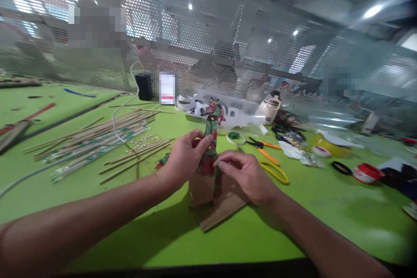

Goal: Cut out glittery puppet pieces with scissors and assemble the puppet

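Observation:
A flat-looking figure patterned in green and red (210, 132), perhaps a puppet, stands upright between my hands at the middle of the table. My left hand (184, 158) pinches its middle, thumb across the front. At its lower right side, my right hand (250, 176) is closed with thumb and forefinger pressed together; whatever is between those fingertips is too small to make out. Below the figure lies a brown board or block (224, 208), with a narrow dark strip hanging over it. Part of another green and red piece (162, 162) shows behind my left wrist.
Thin wooden sticks (130, 158), some in clear wrappers, lie left beside small gold fasteners (143, 142). Orange-handled pliers (264, 150) and a yellow handle loop (276, 173) are right. Behind stand a phone (167, 88), a black box (143, 87) with a white cable, and a beige bottle (270, 108).

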The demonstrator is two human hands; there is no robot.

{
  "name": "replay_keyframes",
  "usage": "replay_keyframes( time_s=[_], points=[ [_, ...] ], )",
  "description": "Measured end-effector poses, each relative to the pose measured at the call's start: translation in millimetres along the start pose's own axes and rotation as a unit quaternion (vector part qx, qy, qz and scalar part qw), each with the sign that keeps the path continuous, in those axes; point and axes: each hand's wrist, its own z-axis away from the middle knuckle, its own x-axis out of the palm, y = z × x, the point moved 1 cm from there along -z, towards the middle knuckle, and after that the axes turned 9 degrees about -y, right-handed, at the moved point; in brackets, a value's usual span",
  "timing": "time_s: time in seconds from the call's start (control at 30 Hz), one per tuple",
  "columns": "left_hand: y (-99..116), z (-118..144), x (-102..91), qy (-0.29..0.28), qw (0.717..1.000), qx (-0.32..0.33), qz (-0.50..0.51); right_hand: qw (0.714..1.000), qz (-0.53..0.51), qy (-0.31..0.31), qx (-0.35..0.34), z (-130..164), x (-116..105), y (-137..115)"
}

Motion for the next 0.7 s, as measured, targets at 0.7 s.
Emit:
replay_keyframes(
  time_s=[0.7],
  points=[
    [-13,28,2.1,-0.19,0.958,-0.092,0.193,0.985,0.066,0.132,-0.084,-4,8,16]
  ],
)
